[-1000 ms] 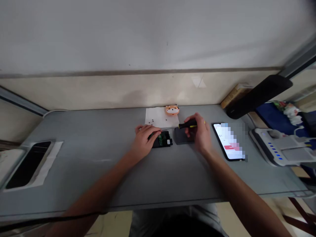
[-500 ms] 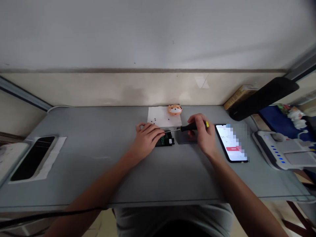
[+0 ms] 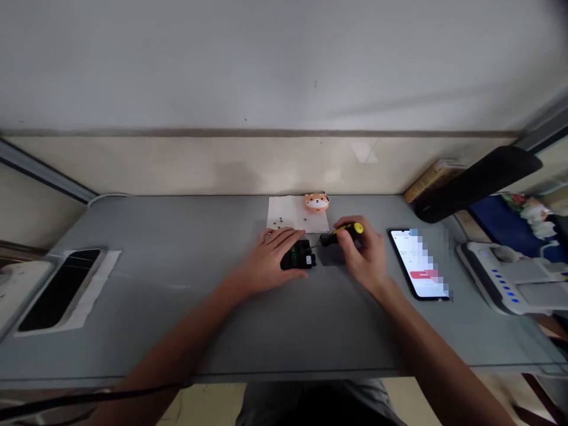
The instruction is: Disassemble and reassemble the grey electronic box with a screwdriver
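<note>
A small black device with a green circuit board (image 3: 298, 255) lies on the grey table. My left hand (image 3: 276, 255) grips it from the left, thumb along the near edge and fingers over the far edge. My right hand (image 3: 366, 251) is closed round a black and yellow screwdriver (image 3: 341, 234), whose shaft points left to the board's right part. A dark flat piece (image 3: 332, 255) lies under and beside the right hand. Behind, several tiny dark screws (image 3: 278, 222) rest on a white paper (image 3: 290, 207), with an orange animal-faced case (image 3: 316, 202) at its right.
A lit phone (image 3: 419, 266) lies right of my right hand. Further right are a power strip (image 3: 506, 278), a black cylinder (image 3: 479, 183) and a book (image 3: 432, 177). At the far left, another phone (image 3: 62, 290) rests on paper. A wall (image 3: 199, 163) stands behind the table (image 3: 177, 331).
My left hand has opened from near the screwdriver tip to span the device, its thumb now at the near edge. The screwdriver has tilted, its handle end turned more toward the camera.
</note>
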A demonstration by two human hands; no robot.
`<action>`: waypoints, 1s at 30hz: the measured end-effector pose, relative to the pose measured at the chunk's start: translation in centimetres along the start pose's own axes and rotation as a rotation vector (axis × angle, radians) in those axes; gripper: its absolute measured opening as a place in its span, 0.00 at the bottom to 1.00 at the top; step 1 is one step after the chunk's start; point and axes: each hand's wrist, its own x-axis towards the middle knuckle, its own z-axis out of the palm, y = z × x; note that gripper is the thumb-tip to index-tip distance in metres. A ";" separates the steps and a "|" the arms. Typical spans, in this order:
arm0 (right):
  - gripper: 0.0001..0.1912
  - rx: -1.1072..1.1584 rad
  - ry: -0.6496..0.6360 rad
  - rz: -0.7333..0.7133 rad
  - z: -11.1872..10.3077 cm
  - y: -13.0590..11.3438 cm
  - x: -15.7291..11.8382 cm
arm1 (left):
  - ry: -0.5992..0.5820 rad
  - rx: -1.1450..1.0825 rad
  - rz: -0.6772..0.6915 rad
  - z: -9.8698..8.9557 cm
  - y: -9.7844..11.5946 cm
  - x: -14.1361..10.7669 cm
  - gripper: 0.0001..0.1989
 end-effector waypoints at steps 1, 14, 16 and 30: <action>0.13 -0.011 -0.003 0.001 0.1 0.1 0.1 | -0.009 -0.002 -0.002 0.1 -0.1 0.0 0.39; 0.16 -0.044 0.184 -0.048 0.3 0.8 0.1 | 0.007 -0.001 0.023 0.0 0.2 0.0 0.27; 0.17 -0.051 0.182 -0.046 0.4 0.9 0.1 | 0.009 0.002 0.022 0.1 0.2 0.0 0.27; 0.16 -0.039 0.059 -0.018 0.8 0.7 -0.2 | 0.002 0.011 0.024 0.1 0.2 0.1 0.25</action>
